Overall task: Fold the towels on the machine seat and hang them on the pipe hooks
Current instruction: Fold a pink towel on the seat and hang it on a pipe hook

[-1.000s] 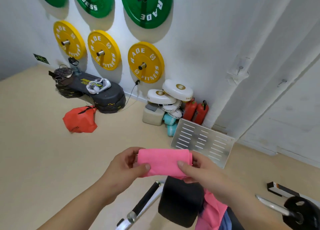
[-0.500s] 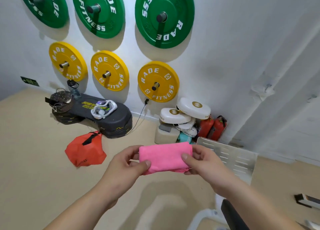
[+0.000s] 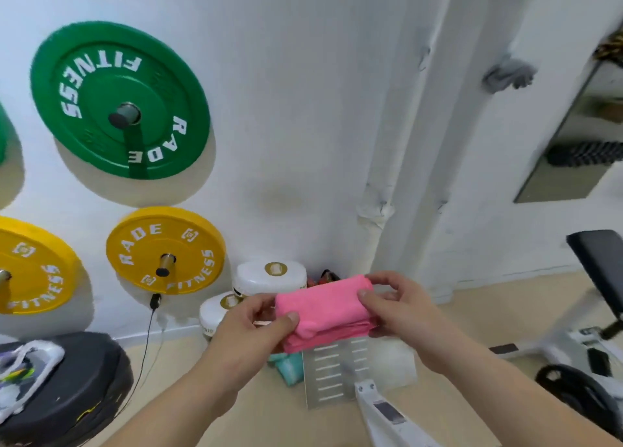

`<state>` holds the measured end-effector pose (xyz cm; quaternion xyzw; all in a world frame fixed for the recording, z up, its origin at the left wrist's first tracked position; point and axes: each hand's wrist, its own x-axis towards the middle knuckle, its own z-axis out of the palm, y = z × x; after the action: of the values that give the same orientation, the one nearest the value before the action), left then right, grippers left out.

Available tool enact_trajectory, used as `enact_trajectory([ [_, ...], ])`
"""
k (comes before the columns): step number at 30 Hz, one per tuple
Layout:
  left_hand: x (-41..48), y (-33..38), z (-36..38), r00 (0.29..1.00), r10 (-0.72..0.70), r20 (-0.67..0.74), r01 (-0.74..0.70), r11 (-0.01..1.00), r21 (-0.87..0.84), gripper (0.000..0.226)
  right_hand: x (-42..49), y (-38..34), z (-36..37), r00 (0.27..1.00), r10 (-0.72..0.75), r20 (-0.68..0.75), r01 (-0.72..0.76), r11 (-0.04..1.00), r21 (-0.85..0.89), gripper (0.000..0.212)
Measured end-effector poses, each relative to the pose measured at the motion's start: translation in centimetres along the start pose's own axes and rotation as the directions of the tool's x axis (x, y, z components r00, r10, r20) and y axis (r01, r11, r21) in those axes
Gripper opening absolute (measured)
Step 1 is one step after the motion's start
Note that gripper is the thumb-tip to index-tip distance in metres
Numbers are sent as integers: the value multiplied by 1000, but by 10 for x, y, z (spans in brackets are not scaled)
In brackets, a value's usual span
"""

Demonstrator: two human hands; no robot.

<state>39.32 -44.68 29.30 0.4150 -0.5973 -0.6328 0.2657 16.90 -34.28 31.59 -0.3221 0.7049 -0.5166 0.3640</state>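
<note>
A folded pink towel (image 3: 325, 311) is held up in front of me, low in the middle of the view. My left hand (image 3: 251, 328) pinches its left end and my right hand (image 3: 396, 306) pinches its right end. Beyond it two white pipes (image 3: 381, 163) run up the wall corner, each with small hooks (image 3: 383, 206). A grey towel (image 3: 507, 75) hangs high on the right-hand pipe. The black padded seat of the machine (image 3: 600, 271) shows at the right edge.
Green (image 3: 118, 99) and yellow (image 3: 165, 249) weight plates hang on the wall at left. White round cases (image 3: 269, 278) and a perforated metal footplate (image 3: 357, 369) lie at the wall's foot. Black stacked plates (image 3: 67, 389) sit lower left. A mirror (image 3: 580, 133) hangs upper right.
The view has tilted up and swung right, bringing the pipes and hooks to the middle. Both hands keep hold of the folded pink towel and carry it toward the pipes.
</note>
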Motion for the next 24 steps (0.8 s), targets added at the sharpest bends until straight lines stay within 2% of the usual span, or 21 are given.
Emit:
enact_trajectory([
  [4, 87, 31, 11, 1000, -2, 17, 2, 1000, 2, 22, 74, -25, -23, 1000, 21, -15, -21, 999, 29, 20],
  [8, 164, 66, 23, 997, -17, 77, 12, 998, 56, 38, 141, -49, -46, 996, 55, -64, -53, 998, 36, 26],
  [13, 270, 103, 46, 991, -17, 133, 8, 997, 71, 37, 227, -69, -71, 989, 66, -135, -63, 998, 30, 27],
  [19, 404, 172, 87, 968, 74, 241, -88, 995, 49, 34, 330, -117, -120, 953, 28, -301, -3, 997, 82, 36],
  [24, 471, 224, 129, 938, 125, 324, -154, 986, 66, 30, 385, -148, -164, 916, -48, -399, 79, 995, 62, 30],
])
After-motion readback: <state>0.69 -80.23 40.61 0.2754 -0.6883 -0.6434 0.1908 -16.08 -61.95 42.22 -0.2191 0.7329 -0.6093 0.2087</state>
